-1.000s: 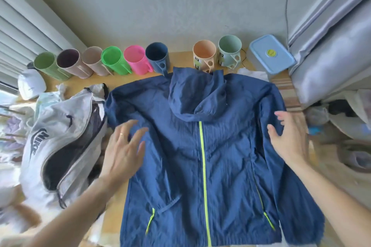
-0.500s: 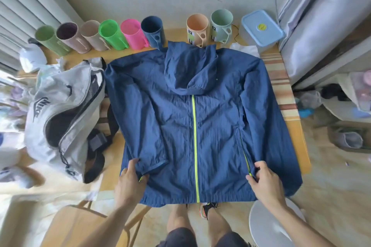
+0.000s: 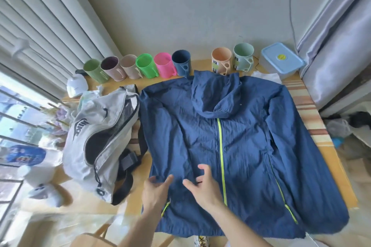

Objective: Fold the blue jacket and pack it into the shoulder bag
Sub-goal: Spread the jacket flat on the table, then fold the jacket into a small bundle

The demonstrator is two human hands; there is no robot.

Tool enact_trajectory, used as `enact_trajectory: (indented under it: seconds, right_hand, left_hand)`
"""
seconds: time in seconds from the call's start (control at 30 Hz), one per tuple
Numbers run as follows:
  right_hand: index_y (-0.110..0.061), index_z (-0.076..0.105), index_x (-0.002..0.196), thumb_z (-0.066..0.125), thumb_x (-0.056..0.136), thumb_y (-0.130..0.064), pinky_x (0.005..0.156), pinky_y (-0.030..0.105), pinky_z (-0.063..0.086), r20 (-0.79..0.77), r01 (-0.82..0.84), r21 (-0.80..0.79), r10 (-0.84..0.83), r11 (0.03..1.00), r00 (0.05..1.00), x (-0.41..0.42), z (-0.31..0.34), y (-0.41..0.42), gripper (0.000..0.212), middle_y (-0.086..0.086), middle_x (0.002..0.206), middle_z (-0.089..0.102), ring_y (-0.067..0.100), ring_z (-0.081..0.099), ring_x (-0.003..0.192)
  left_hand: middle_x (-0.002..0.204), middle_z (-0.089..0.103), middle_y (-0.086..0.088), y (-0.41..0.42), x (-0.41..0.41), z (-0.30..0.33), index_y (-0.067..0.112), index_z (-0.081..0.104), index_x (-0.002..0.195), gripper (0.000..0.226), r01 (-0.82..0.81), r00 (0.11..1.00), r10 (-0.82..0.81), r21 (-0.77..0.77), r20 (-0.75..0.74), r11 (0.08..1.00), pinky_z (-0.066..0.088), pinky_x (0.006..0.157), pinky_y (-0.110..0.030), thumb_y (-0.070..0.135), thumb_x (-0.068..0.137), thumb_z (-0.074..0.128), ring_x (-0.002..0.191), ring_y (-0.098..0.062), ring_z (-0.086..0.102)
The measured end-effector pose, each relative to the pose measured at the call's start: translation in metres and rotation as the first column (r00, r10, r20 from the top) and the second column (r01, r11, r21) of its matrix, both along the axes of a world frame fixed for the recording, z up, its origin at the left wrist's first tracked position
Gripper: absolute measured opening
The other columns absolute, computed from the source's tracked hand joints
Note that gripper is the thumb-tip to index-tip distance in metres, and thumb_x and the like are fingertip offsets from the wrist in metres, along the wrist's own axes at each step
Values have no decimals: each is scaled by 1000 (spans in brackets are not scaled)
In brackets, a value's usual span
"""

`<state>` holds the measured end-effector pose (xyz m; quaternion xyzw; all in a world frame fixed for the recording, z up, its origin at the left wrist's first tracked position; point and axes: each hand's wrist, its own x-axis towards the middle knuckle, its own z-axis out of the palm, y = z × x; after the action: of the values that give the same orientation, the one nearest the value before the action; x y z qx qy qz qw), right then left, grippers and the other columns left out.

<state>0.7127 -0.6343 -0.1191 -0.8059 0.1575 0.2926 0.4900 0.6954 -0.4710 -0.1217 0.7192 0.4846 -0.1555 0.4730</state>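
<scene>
The blue jacket (image 3: pixel 245 146) lies spread front-up on the wooden table (image 3: pixel 130 196), its lime zipper closed and its hood folded down over the chest. Its left sleeve lies along the body. My left hand (image 3: pixel 156 190) pinches the cuff of that sleeve near the lower left of the jacket. Just to the right, my right hand (image 3: pixel 202 184) hovers over the same cuff with fingers curled and apart. The grey-white shoulder bag (image 3: pixel 104 126) lies left of the jacket, its zipper open and the dark inside showing, black strap trailing beside it.
A row of coloured mugs (image 3: pixel 144 65) and a blue-lidded box (image 3: pixel 282 59) line the back edge. A striped cloth (image 3: pixel 309 110) lies under the jacket's right side. A white cap (image 3: pixel 77 86) sits at the far left. A chair back (image 3: pixel 94 240) stands in front.
Both hands have left the jacket's bottom hem and come together at the left sleeve cuff. The camera has tilted up, so more wall shows.
</scene>
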Motion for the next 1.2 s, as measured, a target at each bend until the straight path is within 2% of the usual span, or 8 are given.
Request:
enact_trajectory:
  seconds: [0.2,0.33,0.47,0.6,0.73,0.97,1.07,1.2]
  right_hand:
    - [-42,26,146,79,73,-37,86,35,56,290,-357,-379,475,854,831,10,23,26,90,1,161,10,24,48,130]
    - [-22,66,100,68,76,-6,89,33,53,708,31,-196,119,980,697,32,70,15,30,-8,133,61,17,60,116]
    - [-21,69,81,63,91,-7,64,19,46,437,356,383,-506,853,744,93,145,-40,19,-14,70,68,3,58,70]
    - [-22,66,90,69,91,-19,51,25,52,-45,740,496,-838,454,544,173,154,-132,5,0,92,69,18,60,73]
    - [-16,60,103,69,93,-18,55,29,52,-11,805,229,-825,548,565,224,107,-208,14,3,96,58,18,53,70]
    - [-17,69,91,70,92,-15,55,31,55,50,621,90,-626,779,778,272,1,-248,3,15,117,71,28,66,92]
    - [-11,65,118,71,92,-20,62,30,62,94,555,163,-572,816,814,278,-14,-265,28,13,117,71,20,69,92]
    - [-20,57,129,74,88,-36,83,31,54,268,595,-14,-570,804,777,237,0,-294,47,0,117,67,12,66,93]
  left_hand:
    - [55,53,0,3,44,51,4,70,90,8,-100,951,207,-406,231,909,41,56,-26,7,83,72,51,-16,48]
    - [73,52,-13,-6,59,116,8,69,89,17,189,859,140,-559,492,808,39,69,-34,23,85,77,65,-25,45]
    - [74,62,-4,-14,75,153,7,74,90,20,277,760,-42,-265,649,924,44,71,-31,27,93,72,68,-18,54]
    - [82,70,7,-26,103,146,29,75,92,9,282,745,-244,38,621,959,49,75,-27,23,94,69,71,-4,62]
    - [112,63,4,-42,144,105,30,71,112,21,326,684,-550,473,479,818,53,91,-37,20,94,66,103,-13,63]
    - [174,8,1,-69,235,19,49,14,159,56,630,288,-958,753,0,190,18,124,-45,49,106,32,160,-26,6]
    - [174,4,-1,-80,257,-8,56,2,157,63,832,423,-862,496,-279,248,17,126,-55,71,96,9,159,-30,11]
    - [173,10,-10,-126,256,-5,37,25,160,61,553,432,-899,807,-66,207,21,124,-53,55,103,36,159,-32,15]
